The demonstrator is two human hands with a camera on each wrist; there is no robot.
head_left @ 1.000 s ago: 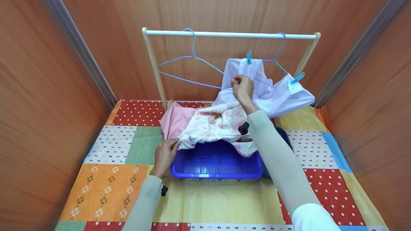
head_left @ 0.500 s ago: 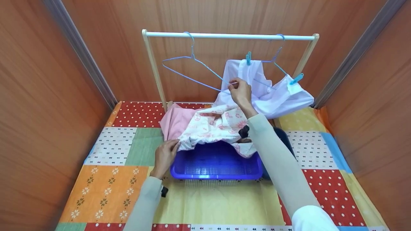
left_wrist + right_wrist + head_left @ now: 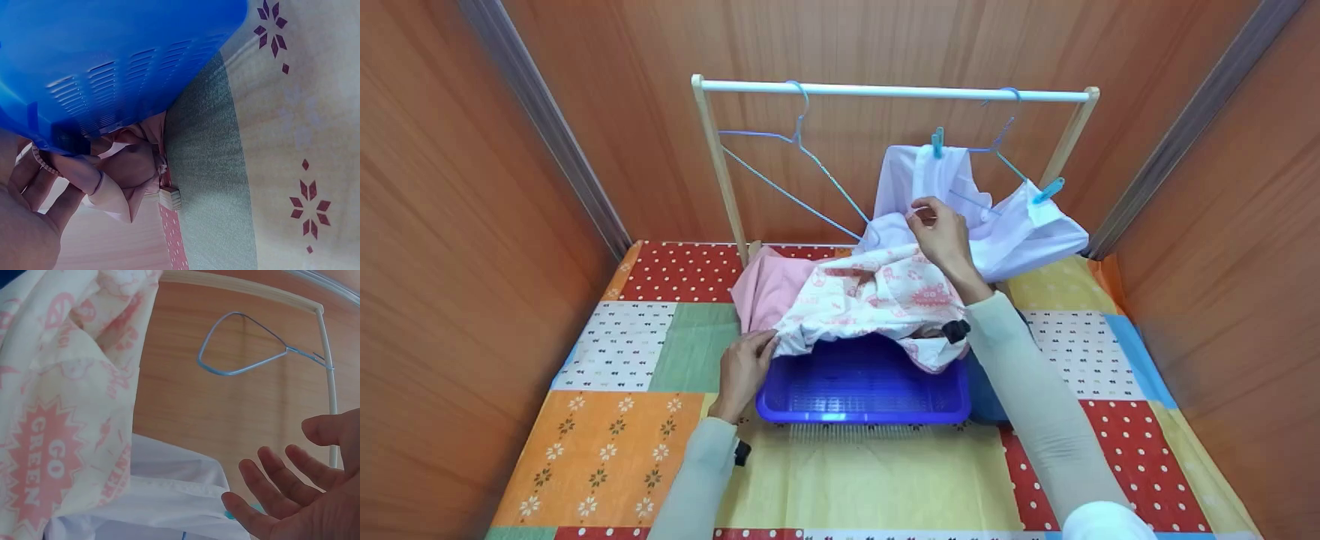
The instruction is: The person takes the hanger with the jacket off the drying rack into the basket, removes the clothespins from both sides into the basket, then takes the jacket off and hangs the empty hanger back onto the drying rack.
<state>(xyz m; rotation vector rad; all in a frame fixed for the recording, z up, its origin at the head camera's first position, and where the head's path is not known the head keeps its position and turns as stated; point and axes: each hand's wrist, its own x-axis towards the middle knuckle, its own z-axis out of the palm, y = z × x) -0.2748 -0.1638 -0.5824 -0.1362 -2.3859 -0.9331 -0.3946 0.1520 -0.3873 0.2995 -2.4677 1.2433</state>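
Observation:
My left hand (image 3: 744, 371) pinches the gathered edge of a white cloth with pink print (image 3: 877, 289), at the left side of a blue basket (image 3: 862, 415). The cloth drapes over the basket's back part; "GO GREEN" reads on it in the right wrist view. My right hand (image 3: 945, 236) is raised above the cloth, fingers spread and holding nothing in the right wrist view. Left of it a blue wire hanger (image 3: 826, 174) hangs bare and tilted from the rack's rod (image 3: 885, 91). Pink cloth (image 3: 769, 289) lies at the basket's back left.
A sheer white garment (image 3: 1024, 244) hangs on a second hanger at the right, held by turquoise clothespins (image 3: 1048, 190). A dark blue container (image 3: 988, 390) is beside the basket, partly behind my right arm. Wooden panels (image 3: 547, 45) enclose the patchwork tablecloth (image 3: 615, 450).
My right hand has let go of the left hanger's lower right corner and moved slightly right. The hanger has turned and tilted on the rod. My left hand keeps its grip.

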